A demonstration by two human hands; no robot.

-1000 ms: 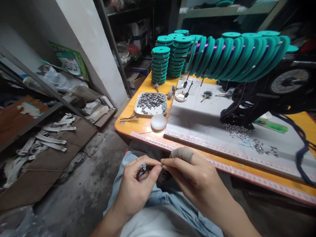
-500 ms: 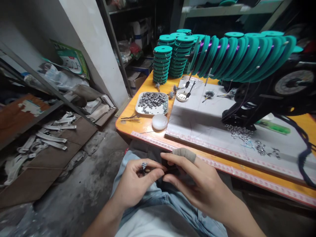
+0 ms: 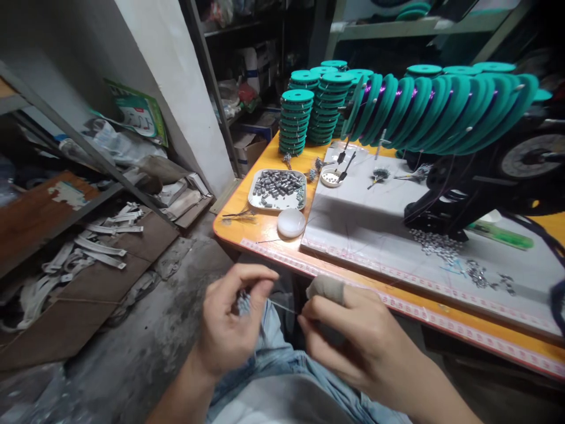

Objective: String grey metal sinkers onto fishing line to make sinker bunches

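A thin pale line (image 3: 283, 307) runs between my two hands over my lap. My right hand (image 3: 353, 330), with a grey-beige wrap on one finger, pinches its end between thumb and forefinger. My left hand (image 3: 233, 321) is curled, its thumb and forefinger tips slightly apart. The line enters this hand, where a small grey-tipped bundle (image 3: 242, 295) is mostly hidden behind the fingers. Beyond my hands, on the table, are a white tray (image 3: 273, 206) of dark metal cylinders and a round white lid-like dish (image 3: 291, 224).
Stacks of green foam spools (image 3: 296, 123) stand at the back, with a row of spools (image 3: 441, 112) on a black machine stand. Small metal parts (image 3: 436, 244) lie on the grey board (image 3: 353, 215). A measuring tape (image 3: 419, 307) follows the table's front edge. White strips lie on cardboard (image 3: 97, 294) at left.
My hands have moved apart, and a stretch of thin line now shows between them. The right fingers have closed into a pinch. The bundle in my left hand is now more hidden.
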